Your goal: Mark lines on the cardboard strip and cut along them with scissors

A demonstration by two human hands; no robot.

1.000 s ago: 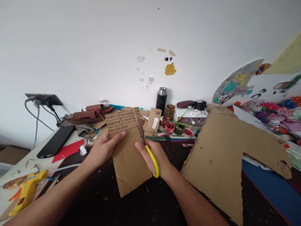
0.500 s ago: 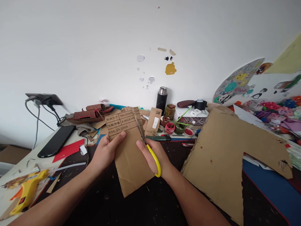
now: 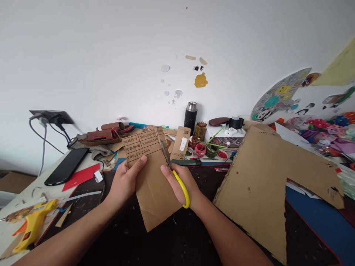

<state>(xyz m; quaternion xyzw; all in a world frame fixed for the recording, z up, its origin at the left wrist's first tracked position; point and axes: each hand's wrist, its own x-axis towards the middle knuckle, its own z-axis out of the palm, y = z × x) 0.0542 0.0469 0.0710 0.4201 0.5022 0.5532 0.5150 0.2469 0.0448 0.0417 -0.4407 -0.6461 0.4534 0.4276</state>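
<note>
A piece of brown cardboard [image 3: 155,192] with printed text is tilted in front of me over the dark work surface. My left hand [image 3: 126,181] grips its left edge, thumb on top and fingers hidden underneath. In my right hand [image 3: 184,181] is a pair of scissors [image 3: 181,189] with yellow handles, closed around by thumb and fingers. The metal blades lie along the upper right part of the cardboard and point away from me. How far the lower blade runs beneath the sheet is hidden.
A large cut cardboard sheet [image 3: 257,177] lies at right. Paint pots [image 3: 200,150], a utility knife [image 3: 185,162] and a black thermos [image 3: 190,118] stand or lie behind my hands. At left are a yellow glue gun [image 3: 34,225], a black phone-shaped slab [image 3: 66,166] and red paper [image 3: 80,176].
The top of the printed cardboard has tilted slightly to the left, away from the scissor blades. Both hands stay in nearly the same place.
</note>
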